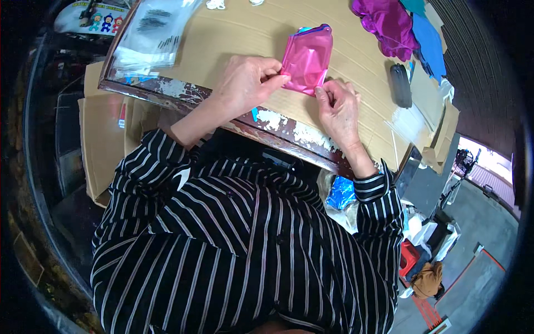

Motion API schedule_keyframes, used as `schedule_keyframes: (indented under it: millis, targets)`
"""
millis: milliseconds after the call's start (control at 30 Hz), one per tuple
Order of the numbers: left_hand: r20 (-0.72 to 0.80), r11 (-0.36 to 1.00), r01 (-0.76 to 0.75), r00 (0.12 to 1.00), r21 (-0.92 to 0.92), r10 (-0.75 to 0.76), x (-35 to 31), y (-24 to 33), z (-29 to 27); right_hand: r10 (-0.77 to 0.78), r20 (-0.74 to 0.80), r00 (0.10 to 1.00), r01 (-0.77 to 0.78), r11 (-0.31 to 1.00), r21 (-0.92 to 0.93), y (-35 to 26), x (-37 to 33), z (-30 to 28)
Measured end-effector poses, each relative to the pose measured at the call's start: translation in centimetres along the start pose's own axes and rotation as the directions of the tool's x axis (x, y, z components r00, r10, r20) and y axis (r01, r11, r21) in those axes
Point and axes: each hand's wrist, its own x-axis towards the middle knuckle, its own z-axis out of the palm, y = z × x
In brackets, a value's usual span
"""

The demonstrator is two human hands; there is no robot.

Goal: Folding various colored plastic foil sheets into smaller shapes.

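Note:
A shiny pink foil packet [307,60], flat and roughly rectangular, lies on the cardboard-covered table [239,28]. A dark purple and blue edge shows along its top. My left hand [250,82] pinches its lower left corner between thumb and fingers. At the lower right corner, my right hand [339,108] is closed with the thumb pressed on the foil. Beyond the right hand lie crumpled magenta foil [389,28] and blue foil [428,47]. Nearer that hand is a dark, elongated bundle [400,85].
Clear plastic bags [153,33] are stacked at the table's left end. Thin white sticks [409,123] lie at the right, near a phone-like dark slab [408,167]. The table's worn front edge [289,131] runs before me. An open cardboard box [103,139] stands at left.

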Motion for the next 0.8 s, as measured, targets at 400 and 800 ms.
schedule_keyframes:
  millis: [400,800]
  targets:
    - [-0.110,0.979,0.052,0.993,0.196,-0.031,0.5,0.7,0.8,0.041,0.020,0.999,-0.041,0.999,0.030,-0.6,0.8,-0.1]
    - [-0.001,0.713,-0.275,0.933,0.645,0.361,2.1,-0.8,4.4,0.045,-0.047,0.998,-0.045,0.999,-0.004,-0.8,0.8,-0.1]
